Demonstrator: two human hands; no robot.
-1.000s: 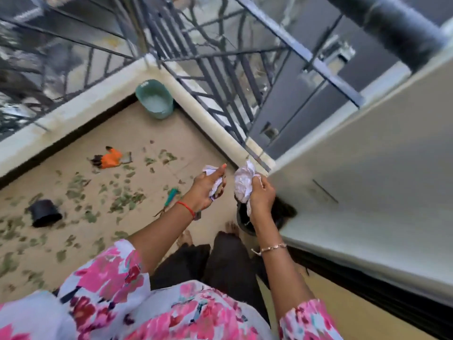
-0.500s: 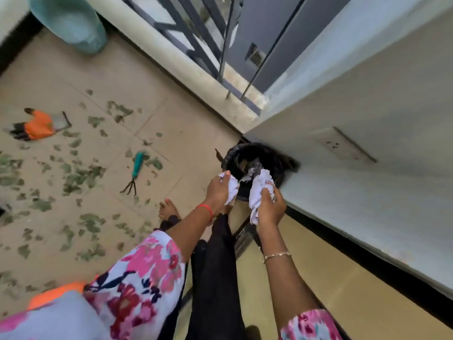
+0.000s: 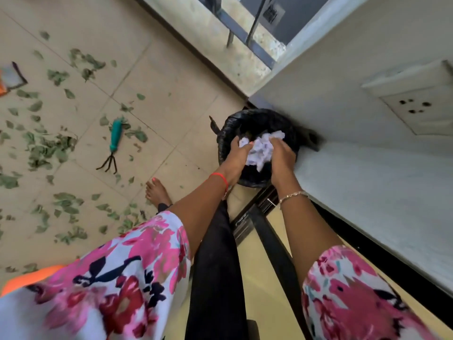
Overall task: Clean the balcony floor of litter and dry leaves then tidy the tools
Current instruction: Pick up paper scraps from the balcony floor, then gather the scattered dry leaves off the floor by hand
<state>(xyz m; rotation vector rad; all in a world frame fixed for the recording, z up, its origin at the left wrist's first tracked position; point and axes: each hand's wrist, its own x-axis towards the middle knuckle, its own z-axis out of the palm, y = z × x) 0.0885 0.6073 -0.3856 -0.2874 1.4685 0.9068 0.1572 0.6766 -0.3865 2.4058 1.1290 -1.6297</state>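
Note:
A round bin lined with a black bag (image 3: 226, 133) stands in the corner against the white wall. Both my hands are over its mouth. My left hand (image 3: 237, 153) and my right hand (image 3: 282, 153) hold crumpled white paper (image 3: 261, 149) between them, just inside the rim. Dry green leaves (image 3: 46, 148) lie scattered over the beige floor tiles to the left. A small hand rake with a teal handle (image 3: 114, 143) lies among the leaves.
The edge of an orange glove (image 3: 5, 84) shows at the far left. A low ledge with a metal railing (image 3: 245, 42) runs along the top. A wall socket (image 3: 416, 106) sits on the white wall at right. My bare foot (image 3: 157, 190) stands near the bin.
My hands came down from chest height into the bin's mouth and closed together, bringing the two paper wads into one bunch. My view tilted down toward the bin.

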